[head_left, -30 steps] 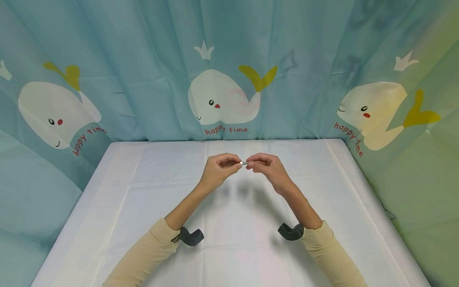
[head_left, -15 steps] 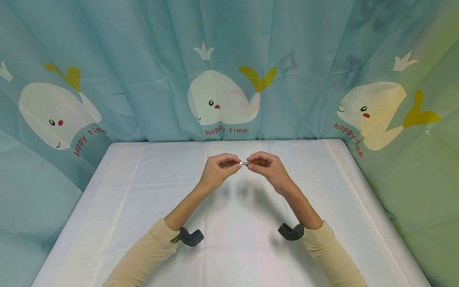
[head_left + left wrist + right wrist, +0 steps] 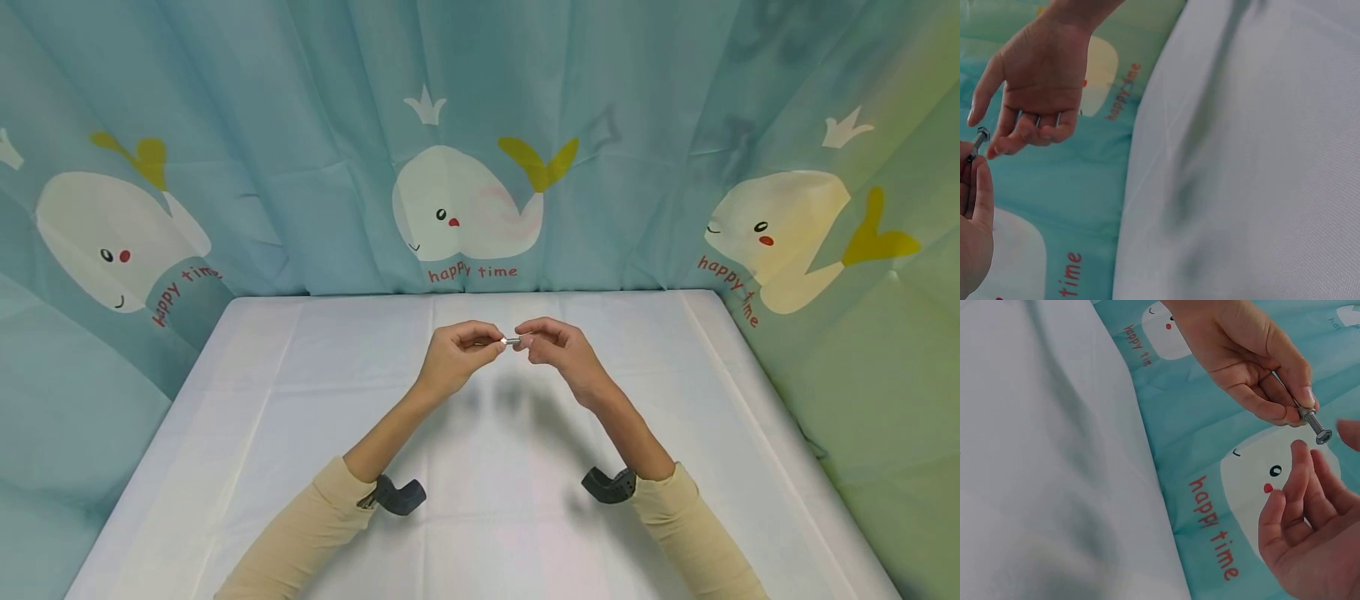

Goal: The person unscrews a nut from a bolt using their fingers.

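A small silver bolt (image 3: 1315, 422) with a hex head and a threaded shank is in the air between the two hands. My left hand (image 3: 450, 357) pinches its other end between thumb and fingertips, where a nut (image 3: 1304, 413) shows at the fingers in the right wrist view. My right hand (image 3: 558, 346) is around the head end, its thumb spread away from the loosely bent fingers. In the left wrist view the bolt head (image 3: 984, 132) stands between the right thumb and fingers (image 3: 1010, 142), with a gap to the thumb.
Below the hands lies a table (image 3: 300, 433) covered in white cloth. A blue-green curtain (image 3: 322, 125) with printed whales stands behind and along the sides. Dark curved mounts (image 3: 401, 496) are strapped at both wrists.
Half a second ago the right thumb and fingers pinched the head end of the bolt; now the thumb has drawn back and the grip has loosened. My left hand stays still.
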`<state>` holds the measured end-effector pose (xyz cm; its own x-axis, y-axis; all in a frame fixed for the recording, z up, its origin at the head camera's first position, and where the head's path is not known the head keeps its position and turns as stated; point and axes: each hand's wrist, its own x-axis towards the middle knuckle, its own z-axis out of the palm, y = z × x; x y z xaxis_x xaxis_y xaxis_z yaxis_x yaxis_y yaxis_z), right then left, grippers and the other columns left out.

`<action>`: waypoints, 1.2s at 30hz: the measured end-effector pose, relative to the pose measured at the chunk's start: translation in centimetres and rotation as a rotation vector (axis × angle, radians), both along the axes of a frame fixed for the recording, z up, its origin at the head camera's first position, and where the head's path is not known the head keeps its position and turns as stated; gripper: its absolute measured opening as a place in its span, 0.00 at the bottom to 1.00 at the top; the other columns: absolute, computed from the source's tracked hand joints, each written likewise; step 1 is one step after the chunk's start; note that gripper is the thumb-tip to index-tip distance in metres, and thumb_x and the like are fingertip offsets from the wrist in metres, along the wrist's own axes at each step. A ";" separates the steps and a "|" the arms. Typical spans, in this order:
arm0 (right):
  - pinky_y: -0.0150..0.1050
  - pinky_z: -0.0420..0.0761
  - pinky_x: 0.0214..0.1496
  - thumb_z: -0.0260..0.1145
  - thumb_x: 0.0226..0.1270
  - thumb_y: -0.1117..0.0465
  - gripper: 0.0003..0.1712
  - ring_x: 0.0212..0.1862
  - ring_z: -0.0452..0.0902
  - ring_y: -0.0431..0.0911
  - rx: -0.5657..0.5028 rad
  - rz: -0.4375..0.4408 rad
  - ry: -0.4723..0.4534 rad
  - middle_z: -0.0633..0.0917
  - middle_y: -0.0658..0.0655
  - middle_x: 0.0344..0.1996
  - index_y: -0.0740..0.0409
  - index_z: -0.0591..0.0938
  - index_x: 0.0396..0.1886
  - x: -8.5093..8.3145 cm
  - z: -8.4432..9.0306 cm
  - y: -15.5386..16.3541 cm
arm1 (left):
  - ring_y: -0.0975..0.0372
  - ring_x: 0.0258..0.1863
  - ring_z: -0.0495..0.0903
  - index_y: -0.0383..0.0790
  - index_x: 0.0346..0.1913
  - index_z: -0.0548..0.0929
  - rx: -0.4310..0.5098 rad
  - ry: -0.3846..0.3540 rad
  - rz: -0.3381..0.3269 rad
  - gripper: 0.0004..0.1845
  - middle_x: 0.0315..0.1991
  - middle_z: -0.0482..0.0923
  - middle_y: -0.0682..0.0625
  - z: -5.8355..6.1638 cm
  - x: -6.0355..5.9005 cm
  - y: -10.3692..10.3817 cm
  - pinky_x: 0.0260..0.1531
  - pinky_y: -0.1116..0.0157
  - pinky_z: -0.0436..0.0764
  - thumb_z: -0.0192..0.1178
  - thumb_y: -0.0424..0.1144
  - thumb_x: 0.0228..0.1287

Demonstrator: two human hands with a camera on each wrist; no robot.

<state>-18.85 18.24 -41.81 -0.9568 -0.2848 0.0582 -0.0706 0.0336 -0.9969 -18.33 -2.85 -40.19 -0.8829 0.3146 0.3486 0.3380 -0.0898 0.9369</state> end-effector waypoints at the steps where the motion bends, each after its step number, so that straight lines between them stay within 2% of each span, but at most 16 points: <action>1: 0.40 0.81 0.49 0.63 0.71 0.59 0.15 0.43 0.79 0.47 0.010 -0.010 -0.014 0.86 0.53 0.36 0.65 0.82 0.50 0.0 0.0 0.0 | 0.64 0.34 0.83 0.19 0.39 0.83 0.003 0.000 0.000 0.05 0.36 0.84 0.38 0.0 0.0 0.0 0.40 0.67 0.85 0.63 0.19 0.61; 4: 0.38 0.81 0.49 0.63 0.72 0.57 0.15 0.40 0.79 0.47 0.027 -0.030 -0.038 0.86 0.53 0.32 0.66 0.84 0.44 -0.1 0.2 -0.1 | 0.65 0.34 0.83 0.19 0.39 0.84 0.005 0.002 0.003 0.05 0.36 0.84 0.38 0.0 0.0 0.0 0.40 0.67 0.85 0.63 0.19 0.61; 5: 0.37 0.81 0.48 0.63 0.72 0.58 0.14 0.38 0.79 0.46 0.025 -0.033 -0.040 0.86 0.52 0.31 0.66 0.85 0.42 -0.1 0.2 -0.2 | 0.65 0.34 0.83 0.19 0.39 0.83 0.002 0.002 0.005 0.05 0.36 0.84 0.38 0.4 0.2 0.0 0.40 0.68 0.85 0.63 0.19 0.61; 8: 0.36 0.80 0.47 0.63 0.71 0.60 0.12 0.37 0.79 0.45 0.026 -0.040 -0.032 0.86 0.51 0.28 0.66 0.85 0.39 -0.1 0.2 -0.2 | 0.63 0.35 0.83 0.19 0.39 0.83 -0.004 -0.002 0.008 0.05 0.36 0.84 0.39 0.6 0.3 0.0 0.41 0.67 0.85 0.64 0.20 0.61; 13: 0.37 0.80 0.48 0.64 0.70 0.62 0.15 0.37 0.79 0.44 0.034 -0.045 -0.006 0.86 0.51 0.29 0.74 0.83 0.43 -0.1 0.3 -0.2 | 0.62 0.36 0.84 0.19 0.39 0.83 0.000 0.001 0.001 0.05 0.36 0.84 0.40 0.5 0.3 -0.1 0.42 0.65 0.85 0.64 0.19 0.61; 20: 0.42 0.80 0.51 0.65 0.68 0.66 0.14 0.44 0.82 0.45 0.018 -0.024 0.016 0.88 0.49 0.34 0.73 0.83 0.48 0.1 0.3 -0.1 | 0.66 0.34 0.84 0.19 0.40 0.83 -0.005 -0.013 -0.003 0.05 0.36 0.84 0.39 0.4 0.2 -0.1 0.41 0.66 0.85 0.63 0.19 0.61; 28: 0.39 0.82 0.52 0.69 0.66 0.69 0.18 0.43 0.83 0.44 -0.016 -0.009 0.040 0.87 0.49 0.38 0.78 0.79 0.51 0.1 0.2 0.1 | 0.66 0.34 0.84 0.19 0.40 0.84 -0.013 -0.008 -0.001 0.05 0.36 0.85 0.39 0.4 0.2 -0.1 0.40 0.67 0.85 0.64 0.19 0.61; 36: 0.40 0.82 0.51 0.68 0.66 0.70 0.16 0.42 0.82 0.44 -0.021 0.007 0.038 0.86 0.49 0.38 0.74 0.80 0.51 0.1 0.2 0.1 | 0.66 0.34 0.83 0.19 0.40 0.84 -0.022 -0.002 0.002 0.05 0.36 0.84 0.39 0.4 0.1 -0.2 0.40 0.67 0.85 0.64 0.19 0.61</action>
<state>-18.77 18.32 -41.59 -0.9517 -0.2901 0.1005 -0.1087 0.0122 -0.9940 -18.21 -3.01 -39.80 -0.8840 0.3208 0.3401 0.3365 -0.0684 0.9392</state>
